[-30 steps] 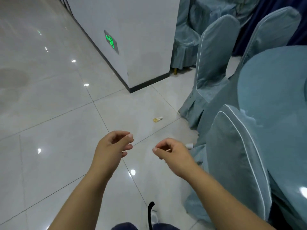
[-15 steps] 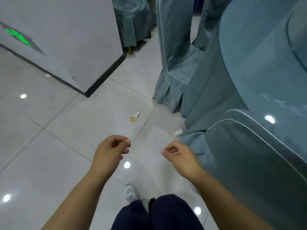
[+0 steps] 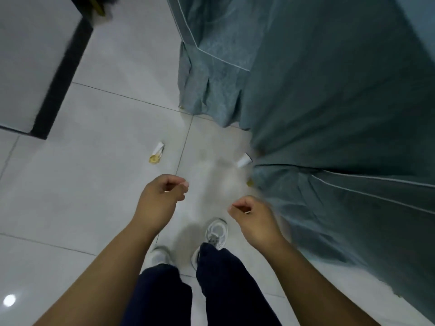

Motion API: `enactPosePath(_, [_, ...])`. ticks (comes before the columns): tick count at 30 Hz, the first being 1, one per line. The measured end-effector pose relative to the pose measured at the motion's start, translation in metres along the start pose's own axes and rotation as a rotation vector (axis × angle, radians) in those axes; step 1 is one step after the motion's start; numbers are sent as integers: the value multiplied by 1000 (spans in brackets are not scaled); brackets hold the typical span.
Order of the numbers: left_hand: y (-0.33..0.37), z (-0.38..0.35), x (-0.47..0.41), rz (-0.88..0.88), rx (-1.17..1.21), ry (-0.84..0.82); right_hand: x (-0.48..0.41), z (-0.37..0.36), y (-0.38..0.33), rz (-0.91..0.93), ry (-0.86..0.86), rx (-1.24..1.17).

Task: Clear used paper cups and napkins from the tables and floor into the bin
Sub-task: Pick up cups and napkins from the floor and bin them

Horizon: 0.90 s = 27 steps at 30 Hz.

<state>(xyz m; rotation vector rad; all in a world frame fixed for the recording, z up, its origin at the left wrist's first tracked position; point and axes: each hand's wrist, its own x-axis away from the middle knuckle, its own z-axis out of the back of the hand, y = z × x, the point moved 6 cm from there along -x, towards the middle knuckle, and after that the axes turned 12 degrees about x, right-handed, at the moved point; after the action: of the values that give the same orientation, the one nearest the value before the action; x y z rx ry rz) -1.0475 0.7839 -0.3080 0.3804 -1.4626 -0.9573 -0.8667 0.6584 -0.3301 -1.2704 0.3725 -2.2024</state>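
A white paper cup (image 3: 244,160) lies on its side on the tiled floor, touching the hem of a blue-grey chair cover. A crumpled white and yellow scrap of paper (image 3: 156,154) lies on the floor to its left. My left hand (image 3: 162,198) hovers below the scrap, fingers loosely curled with the thumb against the forefinger, and it holds nothing. My right hand (image 3: 255,218) is curled the same way, below and slightly right of the cup. Both hands are well above the floor. No bin is in view.
Two chairs in blue-grey covers, one far (image 3: 211,74) and one near (image 3: 353,220), flank a cloth-draped table (image 3: 341,90) on the right. A grey pillar with a black base (image 3: 58,78) stands at upper left. My shoes (image 3: 216,231) are on the tiles below my hands.
The view has tipped down and moved forward, so the cup and the scrap now lie just ahead of my hands. Both hands stay curled and hold nothing.
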Motion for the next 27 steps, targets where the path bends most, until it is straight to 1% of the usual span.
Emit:
enactPosePath(4, [-53,-12,-89,32,-59,-71,-74,-44,36,-115,29,-1])
enactPosePath(6, [-85,-17,-134,31,-112,-102,-116,-65,53,-140,60,17])
enactPosePath(9, [-130,-22,-207,4,-194,-124,-186,-99,77,-185,107,40])
enactPosePath(13, [-180,-33,-304,-73,-325,-158,-280,-131,108,-198,187,112])
enactPosePath(15, [-193,-43,-349,-138,-402,-180,-321,-139,121,-196,232,207])
enactPosePath(18, [-195,-59,-407,-228,-547,-202,-381,-135,129,-140,322,430])
enactPosePath(20, [-194,-70,-434,-296,-593,-198,-413,-126,131,-121,387,581])
enactPosePath(22, [-198,-87,-452,-373,-630,-240,-440,-124,136,-132,422,725])
enactPosePath(24, [-206,-104,-462,-426,-707,-319,-463,-129,145,-154,412,847])
enactPosePath(27, [-208,-115,-467,-490,-773,-383,-481,-139,168,-229,315,932])
